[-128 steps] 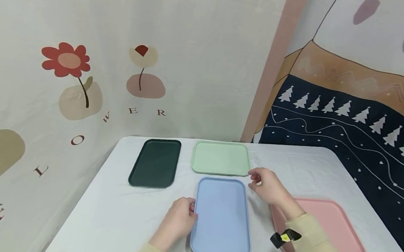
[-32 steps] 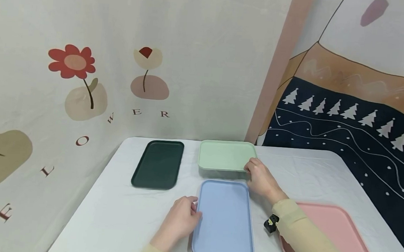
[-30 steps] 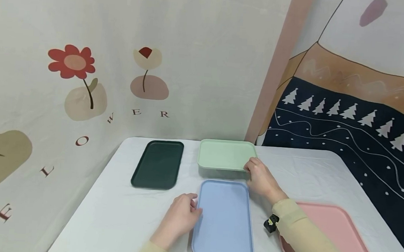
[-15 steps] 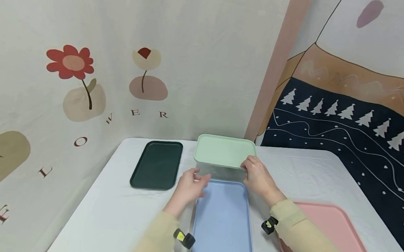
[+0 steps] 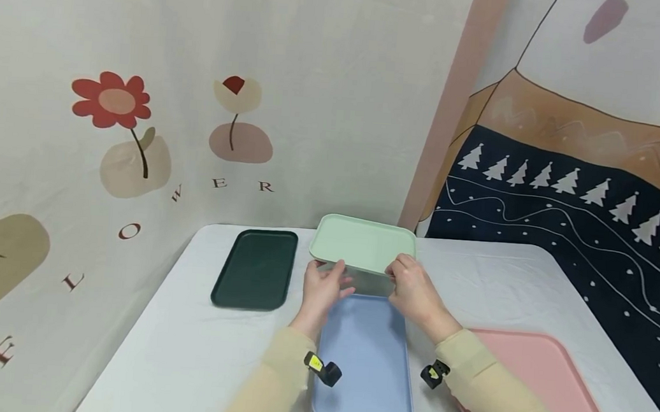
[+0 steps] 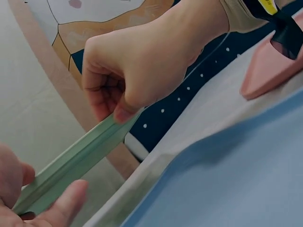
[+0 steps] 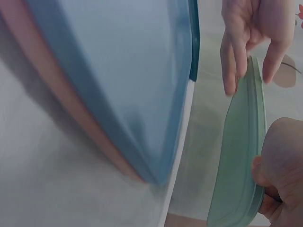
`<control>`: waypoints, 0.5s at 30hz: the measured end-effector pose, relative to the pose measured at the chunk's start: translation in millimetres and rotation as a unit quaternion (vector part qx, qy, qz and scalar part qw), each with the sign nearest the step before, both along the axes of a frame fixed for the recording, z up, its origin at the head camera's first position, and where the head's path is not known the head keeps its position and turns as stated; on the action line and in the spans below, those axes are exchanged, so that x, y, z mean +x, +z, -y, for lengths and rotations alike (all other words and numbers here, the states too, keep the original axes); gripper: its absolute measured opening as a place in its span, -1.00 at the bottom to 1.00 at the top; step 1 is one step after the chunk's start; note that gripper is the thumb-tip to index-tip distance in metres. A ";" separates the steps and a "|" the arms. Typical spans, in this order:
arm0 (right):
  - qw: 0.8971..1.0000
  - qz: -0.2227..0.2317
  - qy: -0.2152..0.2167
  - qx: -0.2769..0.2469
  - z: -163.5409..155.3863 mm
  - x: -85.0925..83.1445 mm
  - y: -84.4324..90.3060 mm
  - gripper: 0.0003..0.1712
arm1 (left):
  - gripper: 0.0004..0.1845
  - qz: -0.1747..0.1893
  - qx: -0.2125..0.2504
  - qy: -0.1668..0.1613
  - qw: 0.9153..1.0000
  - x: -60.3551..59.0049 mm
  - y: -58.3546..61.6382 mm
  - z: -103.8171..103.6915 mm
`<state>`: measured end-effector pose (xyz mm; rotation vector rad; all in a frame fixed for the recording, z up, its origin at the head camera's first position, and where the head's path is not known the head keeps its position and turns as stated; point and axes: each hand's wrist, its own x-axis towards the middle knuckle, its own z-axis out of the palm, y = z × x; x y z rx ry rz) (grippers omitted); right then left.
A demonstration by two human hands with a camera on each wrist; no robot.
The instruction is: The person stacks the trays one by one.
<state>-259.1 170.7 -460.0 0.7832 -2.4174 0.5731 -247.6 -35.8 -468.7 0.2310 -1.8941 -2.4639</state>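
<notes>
While both hands grip it, the light green tray (image 5: 363,243) sits lifted off the desk (image 5: 193,350), its near edge raised and tilted, at the far middle of the desk just beyond the blue tray (image 5: 363,361).

Left hand (image 5: 324,288): fingers curled on the green tray's near-left corner, thumb on top, fingers underneath. Left wrist view confirms thumb and palm clamped on the rim (image 6: 71,165).

Right hand (image 5: 413,291): pinching the near-right corner of the same tray, thumb on the top edge, fingers curled below. Clear in the left wrist view (image 6: 137,71); the right wrist view shows the tray edge-on (image 7: 239,156) with the left hand's fingers (image 7: 229,61) over the far end.

Blue tray: flat on the desk, long side running away from the person, directly under and between both forearms. Not touched by either hand.

Dark green tray (image 5: 255,268): flat on the desk, left of the light green one, well apart from the hands.

Pink tray (image 5: 542,380): flat at the right near side, partly hidden by the right sleeve (image 5: 484,389).

Small black wrist cameras with yellow tags on both wrists (image 5: 322,367).

Desk has a white cloth. Printed wall hangings behind: flower pattern left, dark one with white trees right (image 5: 566,203).
</notes>
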 end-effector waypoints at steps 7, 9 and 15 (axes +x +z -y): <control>1.000 -0.006 0.000 0.006 7.7 7.7 2.8 -0.60 | -0.46 -0.027 0.065 0.037 0.997 -2.5 -0.6 -8.7; 1.000 -0.002 -0.005 0.010 9.5 10.2 3.7 -0.59 | -0.47 -0.032 0.078 0.043 0.995 -2.8 -0.7 -10.1; 1.000 0.006 -0.019 0.017 14.6 17.9 6.9 -0.57 | -0.49 -0.046 0.104 0.045 0.992 -2.0 -0.2 -12.5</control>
